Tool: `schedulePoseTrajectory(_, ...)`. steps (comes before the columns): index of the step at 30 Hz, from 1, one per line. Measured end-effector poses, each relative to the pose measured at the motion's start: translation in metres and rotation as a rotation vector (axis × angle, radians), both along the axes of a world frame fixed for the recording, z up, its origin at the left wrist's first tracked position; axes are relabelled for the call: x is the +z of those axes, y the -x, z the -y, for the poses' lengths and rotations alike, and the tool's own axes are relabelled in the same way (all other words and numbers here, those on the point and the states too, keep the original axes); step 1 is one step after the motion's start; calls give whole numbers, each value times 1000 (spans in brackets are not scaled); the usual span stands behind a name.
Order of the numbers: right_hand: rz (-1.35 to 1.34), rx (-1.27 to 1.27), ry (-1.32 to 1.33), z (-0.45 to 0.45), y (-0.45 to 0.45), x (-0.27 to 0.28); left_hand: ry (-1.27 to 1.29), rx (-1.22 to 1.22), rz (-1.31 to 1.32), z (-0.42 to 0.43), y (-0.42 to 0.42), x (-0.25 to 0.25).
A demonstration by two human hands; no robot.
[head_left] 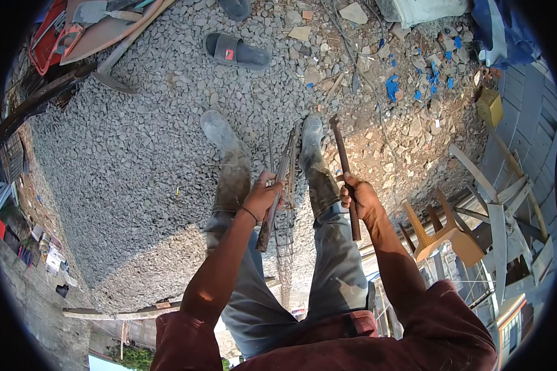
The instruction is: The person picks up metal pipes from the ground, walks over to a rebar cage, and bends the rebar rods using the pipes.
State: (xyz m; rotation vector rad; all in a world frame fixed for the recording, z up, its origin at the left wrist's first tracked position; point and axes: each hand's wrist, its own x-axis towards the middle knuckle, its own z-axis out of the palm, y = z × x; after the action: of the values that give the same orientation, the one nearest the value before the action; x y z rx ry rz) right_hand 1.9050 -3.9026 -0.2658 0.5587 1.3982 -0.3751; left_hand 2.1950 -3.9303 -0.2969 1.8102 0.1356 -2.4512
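Observation:
My left hand (265,196) is closed around a long grey-brown bar (267,234), which slants up between the boots. In my right hand (360,196) is a rusty steel bar (341,147) with a notched head at its far end. A narrow cage of thin steel rods (284,247) runs between my legs, close beside the left-hand bar. Part of it is hidden behind that bar and hand. The two held bars are apart from each other. My muddy rubber boots (232,176) stand on either side of the cage.
Grey gravel (130,161) covers the ground, with broken stones and blue scraps (392,88) at upper right. A dark slipper (238,51) lies ahead. At upper left are a hoe (112,75) and a wheelbarrow (80,28). An orange-yellow plastic chair (442,238) and wooden boards stand at right.

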Motion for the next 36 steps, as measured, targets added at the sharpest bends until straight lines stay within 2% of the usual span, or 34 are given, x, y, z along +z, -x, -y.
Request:
schedulePoseTrajectory(4,6,49,33,49,-7,-38,-26,167,-43,-11,5,16)
schedulePoseTrajectory(8,-123,117,218,125,-23,-94,-40,130,-48,-1,3,33)
schedulePoseTrajectory(9,-184,158,295,141,-29,-99,27,87,-33,-5,2,32)
schedulePoseTrajectory(10,-182,157,291,151,-33,-93,95,45,-18,-7,1,30)
schedulePoseTrajectory(12,-206,-57,641,173,-40,-73,65,47,-17,-9,-4,27)
schedulePoseTrajectory(13,-209,-57,630,178,-46,-62,44,49,-19,-9,-7,26)
schedulePoseTrajectory(15,-312,-160,780,185,-56,-36,12,25,-30,-8,-13,25)
schedulePoseTrajectory(17,-377,-134,777,198,-54,-39,-11,4,-36,-8,-16,26)
schedulePoseTrajectory(19,-279,-72,735,221,-39,-58,4,33,-5,-5,-11,24)
schedulePoseTrajectory(20,-367,32,721,234,-40,-67,13,33,-6,-4,-8,23)
schedulePoseTrajectory(24,-226,-11,639,273,-34,-89,33,-26,13,-8,-6,22)
schedulePoseTrajectory(27,-251,-51,648,285,-35,-116,76,-78,-3,-6,-17,19)
schedulePoseTrajectory(36,-499,-24,600,252,-71,-198,-5,-81,12,-5,-7,21)
